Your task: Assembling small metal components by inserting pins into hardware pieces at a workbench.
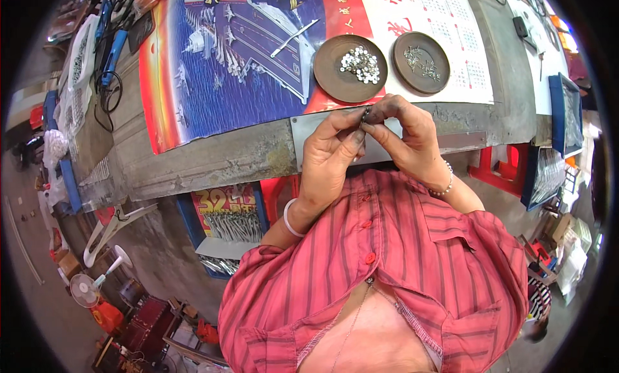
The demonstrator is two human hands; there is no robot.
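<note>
My left hand [331, 152] and my right hand [407, 136] meet at the table's near edge, fingertips pinched together. Between them sits a tiny dark piece [366, 114], mostly covered by the fingers; its kind cannot be made out. Just beyond the hands lies a round brown dish [327, 78] with a heap of small white and silvery round pieces [361, 65]. To its right a second brown dish [405, 73] holds thin, pin-like metal pieces [422, 65].
A poster calendar [258, 96] covers much of the worktop [225, 163]. At the left are a blue-handled tool [115, 54] with a black cord and a white tray [84, 57]. Below the table edge, a blue-sided bin [190, 221] holds many metal parts. A blue tray [558, 115] sits at the right.
</note>
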